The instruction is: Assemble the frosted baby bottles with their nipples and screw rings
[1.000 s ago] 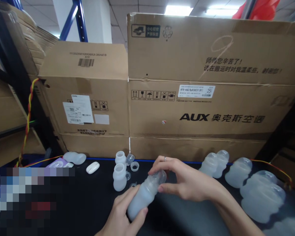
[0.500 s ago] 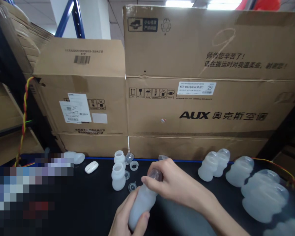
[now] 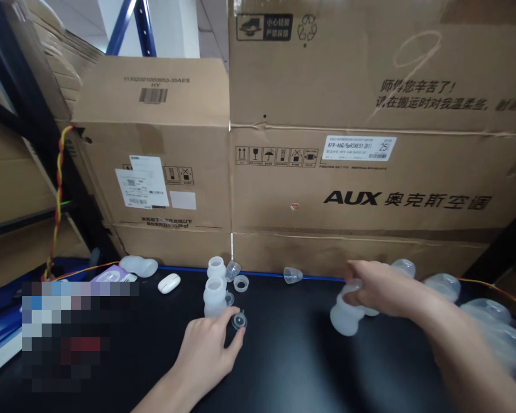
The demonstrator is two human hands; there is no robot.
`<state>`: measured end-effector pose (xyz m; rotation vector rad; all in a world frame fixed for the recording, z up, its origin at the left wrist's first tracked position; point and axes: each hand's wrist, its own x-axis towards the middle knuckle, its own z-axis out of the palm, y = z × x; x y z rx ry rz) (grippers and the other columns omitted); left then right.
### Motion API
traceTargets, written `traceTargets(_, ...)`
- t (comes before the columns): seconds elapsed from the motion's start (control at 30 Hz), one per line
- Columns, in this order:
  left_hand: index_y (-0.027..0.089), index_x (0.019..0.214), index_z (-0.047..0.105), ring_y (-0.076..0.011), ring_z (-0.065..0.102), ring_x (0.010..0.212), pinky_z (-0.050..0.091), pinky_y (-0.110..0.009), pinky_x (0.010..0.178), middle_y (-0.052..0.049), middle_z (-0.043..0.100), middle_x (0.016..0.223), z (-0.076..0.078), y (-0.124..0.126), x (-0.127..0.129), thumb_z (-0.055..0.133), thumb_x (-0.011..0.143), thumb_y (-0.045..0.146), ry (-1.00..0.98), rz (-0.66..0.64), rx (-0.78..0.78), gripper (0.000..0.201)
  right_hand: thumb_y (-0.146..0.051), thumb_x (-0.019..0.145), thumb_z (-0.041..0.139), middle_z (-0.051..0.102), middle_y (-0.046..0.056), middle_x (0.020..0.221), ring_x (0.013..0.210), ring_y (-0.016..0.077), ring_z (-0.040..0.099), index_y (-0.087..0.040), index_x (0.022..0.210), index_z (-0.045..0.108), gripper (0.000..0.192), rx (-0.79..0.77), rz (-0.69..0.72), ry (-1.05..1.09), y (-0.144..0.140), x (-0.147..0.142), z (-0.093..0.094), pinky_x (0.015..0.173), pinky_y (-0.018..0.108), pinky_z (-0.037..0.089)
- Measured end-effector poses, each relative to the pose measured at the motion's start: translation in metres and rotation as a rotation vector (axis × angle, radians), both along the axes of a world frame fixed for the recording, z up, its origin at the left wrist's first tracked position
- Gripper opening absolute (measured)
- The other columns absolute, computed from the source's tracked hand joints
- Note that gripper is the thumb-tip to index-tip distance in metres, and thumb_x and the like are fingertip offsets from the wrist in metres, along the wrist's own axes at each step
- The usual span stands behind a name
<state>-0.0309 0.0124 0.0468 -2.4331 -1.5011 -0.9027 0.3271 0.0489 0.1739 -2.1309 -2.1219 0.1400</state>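
- At the far left we see a twisted red and yellow cable [image 3: 59, 189] running down past stacked cardboard, and below it a blurred patch on the black table [image 3: 284, 367].
- Near the back edge of the table a pale bottle [image 3: 140, 265] lies on its side, with a small white oval device [image 3: 169, 283] just beside it.
- Two short white bottles [image 3: 215, 289] stand upright, one behind the other, with a white ring [image 3: 241, 283] just to their right.
- Our left hand [image 3: 206, 350] rests on the table just in front of those bottles; its fingertips pinch a small clear cap [image 3: 239, 320] that sits on the table.
- A clear cup [image 3: 292, 275] lies alone near the table's back edge, between our two hands.
- Behind everything stand big cardboard boxes [image 3: 348, 172], the right one printed AUX.
- Our right hand [image 3: 380, 289] is closed over the top of a frosted bottle [image 3: 344, 318], which rests on the table beside others like it.
- More frosted bottles [image 3: 490, 321] lie in a row to the far right, partly blurred.
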Motion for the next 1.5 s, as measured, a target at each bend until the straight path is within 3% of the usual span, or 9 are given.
traceTargets(0.17, 0.026, 0.096, 0.065, -0.0146, 0.059, 0.039, 0.038, -0.025, 0.047, 0.011, 0.055, 0.048, -0.003, -0.001, 0.002, 0.053, 0.096, 0.02, -0.01, -0.044, -0.077, 0.014, -0.026, 0.073, 0.079, 0.073, 0.019, 0.098, 0.095, 0.04, 0.069, -0.02, 0.096, 0.072, 0.025, 0.114, -0.074, -0.173, -0.003, 0.012, 0.004, 0.066, 0.041, 0.045)
traceTargets(0.33, 0.025, 0.093, 0.061, -0.0132, 0.056, 0.04, 0.037, -0.025, 0.047, 0.011, 0.054, 0.05, -0.006, -0.003, 0.004, 0.051, 0.095, 0.014, -0.008, -0.083, -0.11, 0.015, -0.034, 0.091, 0.065, 0.068, 0.019, 0.118, 0.106, 0.039, 0.064, -0.017, 0.116, 0.069, 0.031, 0.303, 0.16, -0.161, -0.011, -0.053, 0.002, 0.087, 0.05, 0.048)
traceTargets(0.47, 0.025, 0.092, 0.059, -0.0111, 0.053, 0.039, 0.038, -0.023, 0.047, 0.012, 0.049, 0.049, -0.004, 0.0, 0.002, 0.054, 0.098, 0.019, -0.091, -0.087, -0.059, 0.009, -0.028, 0.101, 0.05, 0.065, 0.015, 0.132, 0.117, 0.0312, 0.061, -0.019, 0.145, 0.055, 0.045, 0.233, 0.517, 0.174, -0.003, -0.127, -0.047, 0.101, 0.047, 0.046)
traceTargets(0.57, 0.024, 0.092, 0.059, -0.0097, 0.052, 0.041, 0.038, -0.022, 0.047, 0.011, 0.047, 0.052, 0.003, 0.0, 0.0, 0.056, 0.101, 0.025, -0.203, -0.077, 0.013, 0.01, -0.03, 0.106, 0.043, 0.053, 0.018, 0.151, 0.134, 0.033, 0.053, -0.021, 0.161, 0.038, 0.056, 0.168, 0.539, 0.26, 0.008, -0.153, -0.096, 0.108, 0.05, 0.043)
traceTargets(0.7, 0.023, 0.097, 0.06, -0.0104, 0.061, 0.056, 0.045, -0.021, 0.055, 0.005, 0.062, 0.07, 0.008, -0.003, -0.002, 0.057, 0.101, 0.023, -0.324, -0.113, 0.069, 0.004, -0.039, 0.106, 0.045, 0.042, 0.016, 0.162, 0.147, 0.0361, 0.041, -0.027, 0.156, 0.047, 0.051, 0.153, 0.557, 0.243, 0.015, -0.153, -0.127, 0.115, 0.055, 0.035)
traceTargets(0.87, 0.023, 0.106, 0.059, -0.0101, 0.065, 0.063, 0.05, -0.02, 0.061, 0.004, 0.067, 0.078, 0.005, -0.003, -0.004, 0.058, 0.1, 0.018, -0.43, -0.187, 0.081, 0.007, -0.037, 0.103, 0.054, 0.061, 0.011, 0.145, 0.138, 0.0318, 0.051, -0.025, 0.124, 0.068, 0.028, 0.194, 0.586, 0.327, 0.013, -0.149, -0.121, 0.11, 0.05, 0.038)
traceTargets(1.03, 0.022, 0.104, 0.06, -0.0101, 0.066, 0.064, 0.049, -0.02, 0.06, 0.004, 0.067, 0.076, 0.005, -0.002, -0.004, 0.06, 0.099, 0.016, -0.406, -0.196, 0.087, 0.008, -0.034, 0.091, 0.069, 0.072, 0.007, 0.102, 0.102, 0.0274, 0.065, -0.02, 0.086, 0.061, 0.017, 0.238, 0.521, 0.533, 0.012, -0.154, -0.126, 0.093, 0.043, 0.044)
traceTargets(1.27, 0.022, 0.097, 0.058, -0.0097, 0.067, 0.06, 0.049, -0.02, 0.059, 0.005, 0.069, 0.072, 0.009, -0.003, -0.002, 0.06, 0.098, 0.016, -0.405, -0.209, 0.06, 0.006, -0.054, 0.1, 0.057, 0.071, 0.007, 0.11, 0.094, 0.0226, 0.069, -0.022, 0.143, 0.045, 0.054, 0.139, 0.281, 1.345, -0.002, -0.168, -0.12, 0.089, 0.039, 0.052)
traceTargets(1.5, 0.022, 0.097, 0.058, -0.0087, 0.067, 0.06, 0.049, -0.019, 0.059, 0.006, 0.069, 0.073, 0.006, -0.003, -0.003, 0.063, 0.097, 0.014, -0.405, -0.24, 0.081, 0.009, -0.06, 0.09, 0.073, 0.072, 0.008, 0.119, 0.105, 0.0256, 0.072, -0.027, 0.113, 0.047, 0.048, -0.065, 0.262, 1.775, -0.035, -0.194, -0.112, 0.099, 0.045, 0.054)
